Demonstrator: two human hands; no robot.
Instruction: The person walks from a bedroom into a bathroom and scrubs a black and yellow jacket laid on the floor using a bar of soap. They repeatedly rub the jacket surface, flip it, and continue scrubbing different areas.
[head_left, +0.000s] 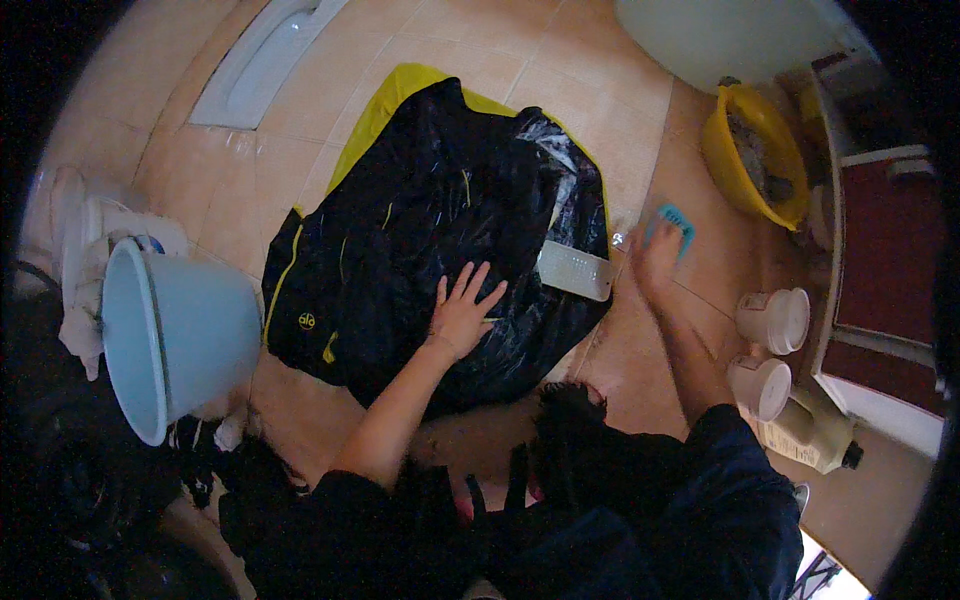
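A wet black garment (405, 247) with yellow trim and a small yellow logo lies spread on the tiled floor, yellow fabric (360, 142) showing along its upper left edge. My left hand (461, 319) rests palm down on it, fingers apart. On the garment's right side lies a white, dotted rectangular piece (576, 271), perhaps a soap tray or a grater. My right hand (656, 251) is off the garment to the right, gripping a teal scrubbing brush (677, 221) close to the floor. A small shiny object (618, 239) sits between garment and right hand.
A light-blue bucket (202, 330) stands at left, a white squat toilet pan (262, 64) at the upper left. Along the right are a yellow basin (716, 150) with grey contents, two white tubs (772, 321), a pale jug (814, 431) and a dark-red cabinet (885, 262).
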